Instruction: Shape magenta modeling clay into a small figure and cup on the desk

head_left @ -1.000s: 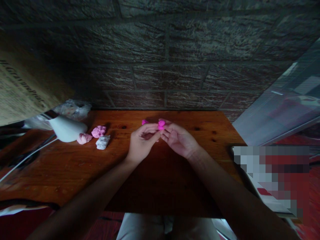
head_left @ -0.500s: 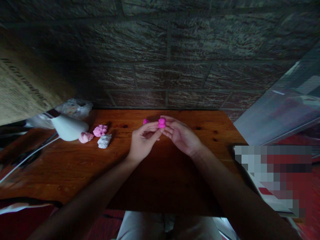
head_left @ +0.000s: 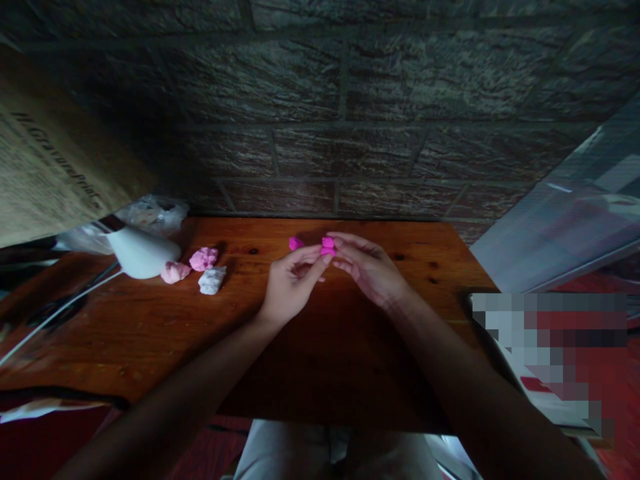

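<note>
Over the far middle of a wooden table, my left hand and my right hand meet fingertip to fingertip. Both pinch a small bright pink lump of clay between them. A second small bright pink piece lies on the table just beyond my left fingers. Both hands have curled fingers and hover close to the tabletop.
At the left lie a pale pink lump, a pink lump and a white lump, beside a white rounded object and crumpled plastic. A brick wall backs the table. A printed cardboard sheet leans at left.
The hands have stayed together on the pink lump, with the fingers shifting slightly around it. The view has drifted a little.
</note>
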